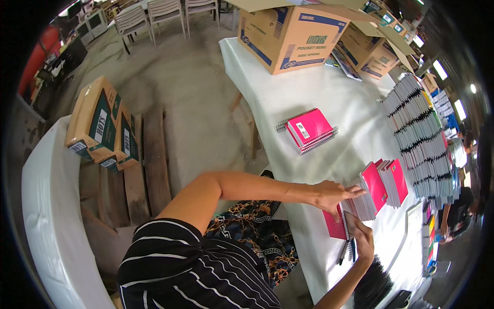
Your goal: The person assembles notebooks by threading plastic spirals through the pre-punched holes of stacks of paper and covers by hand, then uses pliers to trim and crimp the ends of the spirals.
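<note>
We see a bare concrete floor (195, 98) in daylight, a long white-covered surface (309, 98), plastic chairs (154, 15) at the far end, worn wooden pallets (149, 165) lying on the floor, and bright openings (453, 98) at right.

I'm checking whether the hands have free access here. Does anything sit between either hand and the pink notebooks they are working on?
Nothing visible does. The left hand already rests on the row of pink spiral notebooks, and the right hand touches the pink notebook lying flat beside them on the white table.
</note>
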`<state>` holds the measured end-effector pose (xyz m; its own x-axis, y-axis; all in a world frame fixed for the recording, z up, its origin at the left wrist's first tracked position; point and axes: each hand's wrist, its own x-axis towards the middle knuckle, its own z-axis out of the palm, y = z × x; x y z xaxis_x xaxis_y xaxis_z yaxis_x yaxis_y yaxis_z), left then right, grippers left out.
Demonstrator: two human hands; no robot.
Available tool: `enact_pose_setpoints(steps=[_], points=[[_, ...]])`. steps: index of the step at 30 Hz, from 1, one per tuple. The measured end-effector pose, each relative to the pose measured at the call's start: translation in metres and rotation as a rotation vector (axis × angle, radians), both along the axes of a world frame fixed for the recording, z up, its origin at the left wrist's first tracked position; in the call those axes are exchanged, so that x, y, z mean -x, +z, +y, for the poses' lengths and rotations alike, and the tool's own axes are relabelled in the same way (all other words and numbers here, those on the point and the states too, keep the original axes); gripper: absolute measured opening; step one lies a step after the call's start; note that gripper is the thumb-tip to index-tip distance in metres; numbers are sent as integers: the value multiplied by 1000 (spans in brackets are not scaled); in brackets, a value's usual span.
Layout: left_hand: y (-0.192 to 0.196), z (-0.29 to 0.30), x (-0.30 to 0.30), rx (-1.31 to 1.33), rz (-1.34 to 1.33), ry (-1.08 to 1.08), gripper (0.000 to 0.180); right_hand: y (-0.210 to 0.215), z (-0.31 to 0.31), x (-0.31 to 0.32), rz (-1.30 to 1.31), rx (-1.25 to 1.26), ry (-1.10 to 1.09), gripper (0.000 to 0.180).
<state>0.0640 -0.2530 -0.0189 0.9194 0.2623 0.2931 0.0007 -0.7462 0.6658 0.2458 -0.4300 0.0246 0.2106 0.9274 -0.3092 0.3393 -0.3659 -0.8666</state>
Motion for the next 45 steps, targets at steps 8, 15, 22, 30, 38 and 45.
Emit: enact_pose_setpoints(steps=[8, 15, 22, 30, 38, 45], points=[[-38, -12, 1, 456, -279, -31, 119, -18, -4, -23, 10, -54, 45, 82], [-37, -16, 1, 487, -280, -75, 114, 12, 8, 10, 18, -81, 80, 70], [-43, -18, 4, 555, -284, -78, 111, 11, 14, 14, 85, -133, 160, 57], [-37, -22, -9, 513, -238, -74, 106, -54, -30, -50, 440, -395, 54, 57], [-43, -11, -2, 667, -140, -114, 93, -5, -20, -20, 280, -352, 87, 68], [-35, 5, 7, 797, -83, -391, 74, 31, -78, -42, -307, -155, -154, 56]])
